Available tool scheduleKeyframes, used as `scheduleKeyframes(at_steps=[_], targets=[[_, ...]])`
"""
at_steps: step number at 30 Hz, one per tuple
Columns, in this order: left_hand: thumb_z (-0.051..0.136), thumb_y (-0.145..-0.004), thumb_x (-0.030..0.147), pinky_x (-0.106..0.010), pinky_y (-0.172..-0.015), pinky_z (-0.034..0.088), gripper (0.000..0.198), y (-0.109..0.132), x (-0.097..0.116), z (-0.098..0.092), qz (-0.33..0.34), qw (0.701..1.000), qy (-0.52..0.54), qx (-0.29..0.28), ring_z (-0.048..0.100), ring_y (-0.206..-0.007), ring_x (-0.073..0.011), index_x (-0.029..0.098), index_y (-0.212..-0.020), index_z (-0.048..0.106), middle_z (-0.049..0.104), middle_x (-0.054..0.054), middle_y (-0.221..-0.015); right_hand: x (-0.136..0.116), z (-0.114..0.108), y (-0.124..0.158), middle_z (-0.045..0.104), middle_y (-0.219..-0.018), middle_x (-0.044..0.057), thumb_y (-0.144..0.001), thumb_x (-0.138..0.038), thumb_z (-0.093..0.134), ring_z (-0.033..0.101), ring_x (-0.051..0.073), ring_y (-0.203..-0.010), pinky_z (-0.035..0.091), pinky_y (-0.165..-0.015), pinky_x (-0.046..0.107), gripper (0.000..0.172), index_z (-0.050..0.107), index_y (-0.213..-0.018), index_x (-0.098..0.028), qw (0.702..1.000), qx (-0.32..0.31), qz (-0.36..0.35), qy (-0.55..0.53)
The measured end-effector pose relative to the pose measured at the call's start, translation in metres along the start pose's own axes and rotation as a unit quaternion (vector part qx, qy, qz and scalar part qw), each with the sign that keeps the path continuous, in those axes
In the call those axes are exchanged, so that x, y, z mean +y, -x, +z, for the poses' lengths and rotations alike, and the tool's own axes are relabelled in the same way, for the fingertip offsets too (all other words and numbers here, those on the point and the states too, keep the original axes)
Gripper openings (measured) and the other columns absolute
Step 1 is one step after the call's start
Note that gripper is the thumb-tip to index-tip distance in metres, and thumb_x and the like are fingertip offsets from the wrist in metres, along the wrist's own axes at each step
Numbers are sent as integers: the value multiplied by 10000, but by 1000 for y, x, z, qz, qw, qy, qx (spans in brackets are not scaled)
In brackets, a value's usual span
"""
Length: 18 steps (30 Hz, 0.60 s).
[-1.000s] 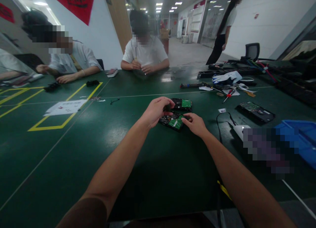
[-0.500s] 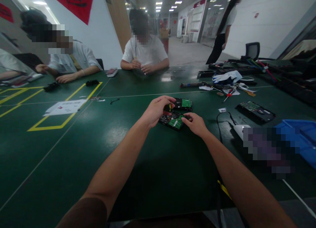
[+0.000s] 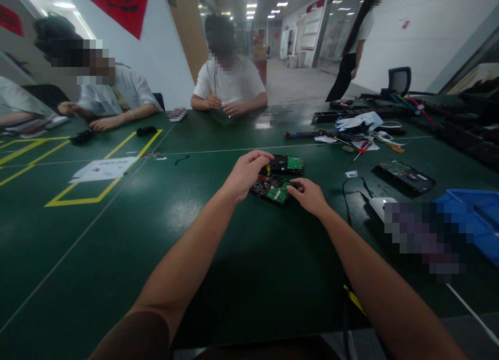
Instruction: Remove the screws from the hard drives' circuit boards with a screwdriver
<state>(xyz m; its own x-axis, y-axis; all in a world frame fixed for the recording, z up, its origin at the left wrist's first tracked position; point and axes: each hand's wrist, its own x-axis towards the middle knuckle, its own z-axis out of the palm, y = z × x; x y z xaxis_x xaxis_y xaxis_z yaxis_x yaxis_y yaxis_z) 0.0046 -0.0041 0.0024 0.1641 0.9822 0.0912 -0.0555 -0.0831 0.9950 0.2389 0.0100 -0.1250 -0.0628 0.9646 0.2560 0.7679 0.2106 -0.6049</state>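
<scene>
L hand (image 3: 249, 177) pinches blk/yel. tool (image 3: 267, 170) over near drive (image 3: 277, 192); R hand (image 3: 310, 195) at drive's R end, grip unclear. Drive on tabletop (image 3: 128, 245), just beside 2nd drive (image 3: 294, 164).

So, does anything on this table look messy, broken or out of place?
Nothing looks clearly broken or spilled. The untidy spot is beyond the right hand: a crumpled white cloth, perhaps a glove, a red screwdriver and paper scraps lie haphazardly together, while the nearby hard drive lies flat.
</scene>
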Motion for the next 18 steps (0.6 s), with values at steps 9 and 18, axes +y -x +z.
scheduleKeyframes(at_steps=[9, 18], targets=[[595, -860, 238, -311, -672, 563, 126, -1, -3, 1, -16, 998, 57, -38, 639, -938, -223, 160, -882, 691, 692, -113, -931, 1, 0, 0, 721, -1097, 83, -909, -468, 647, 650, 185, -787, 508, -736, 341, 360, 712, -1155, -214, 1000, 0, -7, -7], [600, -867, 279, -273, -681, 559, 174, -3, -3, -1, -5, 999, 43, -32, 595, -958, -198, 163, -848, 728, 673, -113, -1051, 0, 0, 1, 724, -1113, 81, -911, -478, 641, 654, 190, -804, 510, -738, 346, 375, 708, -1167, -212, 1000, -1, 0, -5]])
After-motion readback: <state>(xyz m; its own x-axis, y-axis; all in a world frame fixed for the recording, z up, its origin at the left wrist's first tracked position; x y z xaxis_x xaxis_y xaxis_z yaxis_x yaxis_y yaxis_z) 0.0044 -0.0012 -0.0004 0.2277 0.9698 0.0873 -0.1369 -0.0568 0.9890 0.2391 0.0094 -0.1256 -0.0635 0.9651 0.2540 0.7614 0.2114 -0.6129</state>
